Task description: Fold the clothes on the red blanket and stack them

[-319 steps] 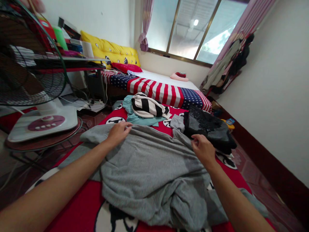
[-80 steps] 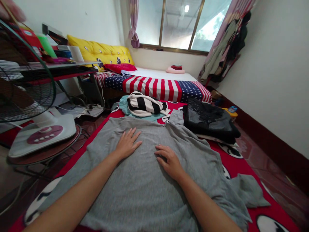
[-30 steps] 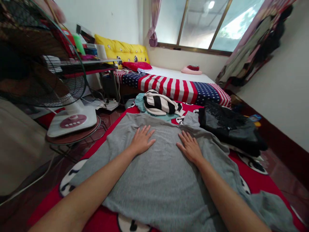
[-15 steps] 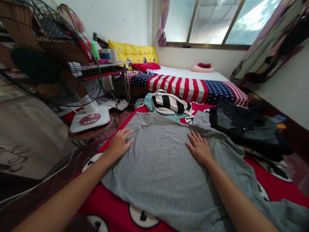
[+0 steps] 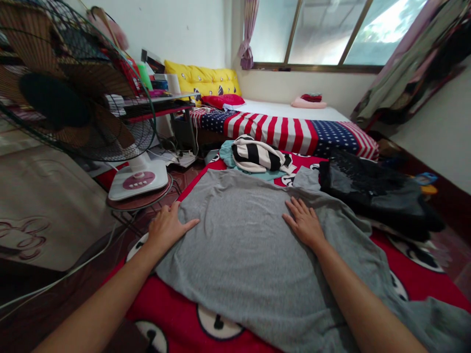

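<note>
Your grey shirt (image 5: 253, 245) lies spread on the red mat (image 5: 172, 314), its far corner against the black garment (image 5: 371, 191), so a sideways pull could drag that pile. Both hands lie open and flat, gripping nothing, with the left hand (image 5: 167, 229) at the shirt's left edge and the right hand (image 5: 303, 224) further in. Uneven pressure could rumple the cloth.

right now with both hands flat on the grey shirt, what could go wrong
1. The left hand sits at the left edge of the grey shirt, close to the fan base; a wider sweep might bump it.
2. The shirt's far corner lies against the black clothes pile, so pulling could drag that pile.
</note>
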`<state>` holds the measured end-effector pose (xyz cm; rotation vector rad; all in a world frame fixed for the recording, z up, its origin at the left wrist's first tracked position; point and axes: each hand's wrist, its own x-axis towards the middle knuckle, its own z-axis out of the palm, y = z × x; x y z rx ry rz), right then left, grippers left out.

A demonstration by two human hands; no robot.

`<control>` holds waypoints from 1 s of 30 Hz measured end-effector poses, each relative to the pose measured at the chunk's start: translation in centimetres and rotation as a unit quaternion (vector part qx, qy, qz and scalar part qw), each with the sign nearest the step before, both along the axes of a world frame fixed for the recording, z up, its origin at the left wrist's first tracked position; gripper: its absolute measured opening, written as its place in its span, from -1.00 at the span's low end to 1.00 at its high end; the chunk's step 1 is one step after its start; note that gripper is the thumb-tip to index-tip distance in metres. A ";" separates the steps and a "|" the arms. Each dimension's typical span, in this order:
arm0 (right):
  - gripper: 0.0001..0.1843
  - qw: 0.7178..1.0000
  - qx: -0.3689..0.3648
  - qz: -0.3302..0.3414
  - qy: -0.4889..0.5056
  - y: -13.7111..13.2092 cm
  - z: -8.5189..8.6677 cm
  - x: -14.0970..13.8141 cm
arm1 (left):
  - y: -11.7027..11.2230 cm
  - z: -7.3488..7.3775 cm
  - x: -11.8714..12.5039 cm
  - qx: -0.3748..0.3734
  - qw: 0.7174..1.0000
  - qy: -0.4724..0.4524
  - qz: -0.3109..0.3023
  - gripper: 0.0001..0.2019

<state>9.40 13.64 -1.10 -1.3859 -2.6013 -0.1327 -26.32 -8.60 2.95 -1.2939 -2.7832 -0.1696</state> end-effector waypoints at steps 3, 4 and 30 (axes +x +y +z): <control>-0.39 1.000 0.001 0.002 0.008 0.1 -0.1 0.0 | 0.1 0.2 0.2 0.003 0.999 -0.044 -0.023 -0.25; -0.39 1.000 0.001 0.002 0.010 0.1 -0.1 0.1 | 0.1 0.2 0.2 0.009 0.998 -0.056 -0.035 -0.30; -0.40 1.000 -0.009 0.002 0.019 -0.1 0.1 0.1 | 15.2 -0.6 -1.5 0.174 0.953 -0.092 -0.231 -0.50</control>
